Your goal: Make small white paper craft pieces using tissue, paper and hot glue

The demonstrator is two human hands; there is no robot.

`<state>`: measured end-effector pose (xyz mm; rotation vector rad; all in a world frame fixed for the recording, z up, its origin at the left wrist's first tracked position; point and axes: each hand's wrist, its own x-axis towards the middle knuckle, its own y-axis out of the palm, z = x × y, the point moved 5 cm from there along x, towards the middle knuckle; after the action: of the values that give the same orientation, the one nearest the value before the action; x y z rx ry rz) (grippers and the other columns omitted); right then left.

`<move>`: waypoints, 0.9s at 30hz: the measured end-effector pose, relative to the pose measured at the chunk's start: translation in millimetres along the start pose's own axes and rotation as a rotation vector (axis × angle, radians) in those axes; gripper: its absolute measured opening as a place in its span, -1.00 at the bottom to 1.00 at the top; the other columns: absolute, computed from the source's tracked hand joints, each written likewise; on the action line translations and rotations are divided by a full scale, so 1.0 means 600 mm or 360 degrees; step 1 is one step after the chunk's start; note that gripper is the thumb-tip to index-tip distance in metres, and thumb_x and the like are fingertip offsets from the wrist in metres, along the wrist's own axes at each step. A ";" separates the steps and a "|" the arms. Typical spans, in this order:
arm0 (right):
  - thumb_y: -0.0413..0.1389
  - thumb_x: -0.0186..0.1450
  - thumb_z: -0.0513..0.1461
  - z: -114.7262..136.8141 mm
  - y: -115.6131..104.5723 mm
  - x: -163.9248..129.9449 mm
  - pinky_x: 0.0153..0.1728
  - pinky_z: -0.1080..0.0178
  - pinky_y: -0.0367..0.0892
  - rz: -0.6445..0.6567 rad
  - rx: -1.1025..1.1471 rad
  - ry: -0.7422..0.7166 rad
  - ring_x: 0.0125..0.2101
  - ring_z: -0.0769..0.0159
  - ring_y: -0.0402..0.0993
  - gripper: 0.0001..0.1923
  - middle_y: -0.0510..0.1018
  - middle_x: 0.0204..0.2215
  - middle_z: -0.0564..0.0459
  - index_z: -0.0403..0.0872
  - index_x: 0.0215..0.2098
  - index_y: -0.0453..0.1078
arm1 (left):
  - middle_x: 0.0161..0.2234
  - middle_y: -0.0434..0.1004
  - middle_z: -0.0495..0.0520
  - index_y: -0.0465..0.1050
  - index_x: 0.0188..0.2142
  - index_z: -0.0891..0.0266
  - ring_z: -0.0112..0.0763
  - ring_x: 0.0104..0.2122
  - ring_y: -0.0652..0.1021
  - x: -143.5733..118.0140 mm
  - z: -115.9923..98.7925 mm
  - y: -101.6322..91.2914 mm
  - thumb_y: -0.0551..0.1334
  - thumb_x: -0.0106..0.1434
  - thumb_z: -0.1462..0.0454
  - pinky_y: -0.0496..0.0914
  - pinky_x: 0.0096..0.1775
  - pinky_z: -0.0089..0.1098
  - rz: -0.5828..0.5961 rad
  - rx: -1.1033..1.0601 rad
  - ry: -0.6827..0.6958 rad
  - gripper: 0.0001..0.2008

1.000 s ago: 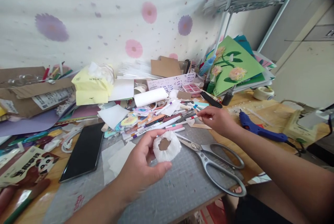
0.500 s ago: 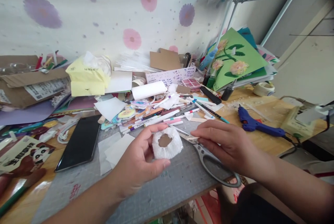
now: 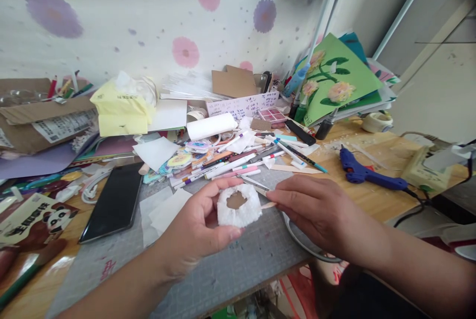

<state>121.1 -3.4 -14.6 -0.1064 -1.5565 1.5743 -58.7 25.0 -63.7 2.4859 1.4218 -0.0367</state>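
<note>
Head view: the left hand (image 3: 199,232) holds a white ruffled paper ring (image 3: 238,205) above the grey cutting mat (image 3: 238,264), thumb pressing its lower edge, index finger curled over its top; the ring's open centre shows between them. The right hand (image 3: 316,210) lies palm down just beside the ring, fingers pressed together and extended, their tips pinching a thin wooden stick (image 3: 268,205) whose end touches the ring's right edge. Scissors (image 3: 308,244) lie under the right hand, mostly hidden. Beyond the fingertips lies a heap of marker pens (image 3: 226,165). A blue glue gun (image 3: 366,174) lies beyond the right wrist; a black phone (image 3: 111,202) lies left of the left fingers.
</note>
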 end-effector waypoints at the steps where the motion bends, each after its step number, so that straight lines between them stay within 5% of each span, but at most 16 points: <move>1: 0.01 0.28 -0.39 0.000 -0.001 0.000 -0.37 0.26 0.32 0.0003 -0.0003 -0.0003 -0.35 0.28 0.42 -0.80 0.53 -0.30 -0.07 -0.14 -0.17 0.40 | -0.15 0.44 -0.03 0.29 0.01 0.07 -0.45 -0.26 0.44 -0.001 -0.001 0.002 0.37 0.00 0.39 0.40 -0.22 -0.45 0.0004 -0.0057 -0.0011 -0.43; 8: -0.04 0.31 -0.36 0.009 0.004 -0.001 -0.38 0.25 0.25 0.0162 0.0042 -0.0034 -0.37 0.29 0.38 -0.79 0.51 -0.34 -0.05 -0.14 -0.19 0.41 | -0.16 0.43 0.01 0.32 0.01 0.14 -0.48 -0.34 0.42 -0.001 -0.005 0.002 0.36 0.01 0.37 0.43 -0.25 -0.41 -0.0039 -0.0246 -0.0020 -0.45; 12: -0.06 0.34 -0.32 0.010 0.010 -0.008 -0.47 0.28 0.17 0.0373 0.0247 -0.0037 -0.46 0.35 0.34 -0.77 0.48 -0.44 0.02 -0.11 -0.15 0.42 | -0.17 0.46 -0.03 0.29 0.01 0.10 -0.47 -0.24 0.43 0.007 -0.011 -0.012 0.32 0.05 0.41 0.35 -0.21 -0.49 -0.0107 0.0000 0.0058 -0.47; 19: -0.06 0.35 -0.33 -0.005 -0.010 0.000 -0.29 0.32 0.29 0.0254 0.0543 0.0242 -0.29 0.37 0.39 -0.67 0.46 -0.29 -0.03 -0.08 0.06 0.31 | -0.16 0.46 0.00 0.20 0.06 0.09 -0.35 -0.23 0.46 0.001 -0.007 0.003 0.27 0.03 0.41 0.33 -0.24 -0.42 0.0134 0.0490 -0.0044 -0.41; 27: -0.05 0.33 -0.32 0.003 -0.002 0.009 -0.30 0.15 0.26 0.0241 -0.0103 -0.0068 -0.34 0.24 0.35 -0.67 0.50 -0.31 -0.04 -0.07 0.03 0.35 | -0.17 0.47 0.01 0.21 0.07 0.10 -0.28 -0.21 0.47 -0.005 -0.002 0.012 0.27 -0.01 0.41 0.34 -0.20 -0.34 0.0290 0.0626 -0.0084 -0.38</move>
<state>117.6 -1.8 -10.5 -0.2328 -1.6659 1.6526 -54.2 19.0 -60.5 2.8943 1.2594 -0.3764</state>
